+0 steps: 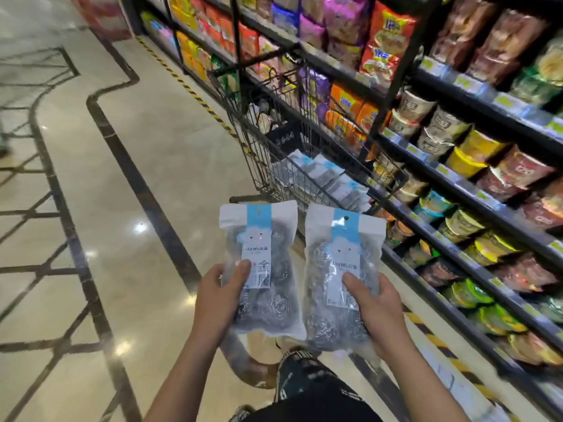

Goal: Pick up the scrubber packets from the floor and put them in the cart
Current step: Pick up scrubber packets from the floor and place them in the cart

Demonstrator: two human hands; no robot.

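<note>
Packets: the left hand (217,295) grips 1 (262,266), the right hand (376,306) another (338,278). More packets (326,178) lie in the cart (268,141) beyond.

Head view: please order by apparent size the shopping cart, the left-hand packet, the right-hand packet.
1. Shopping cart, largest, although farther away.
2. Left-hand packet and right-hand packet: they look alike, so no ranking between them.
</note>
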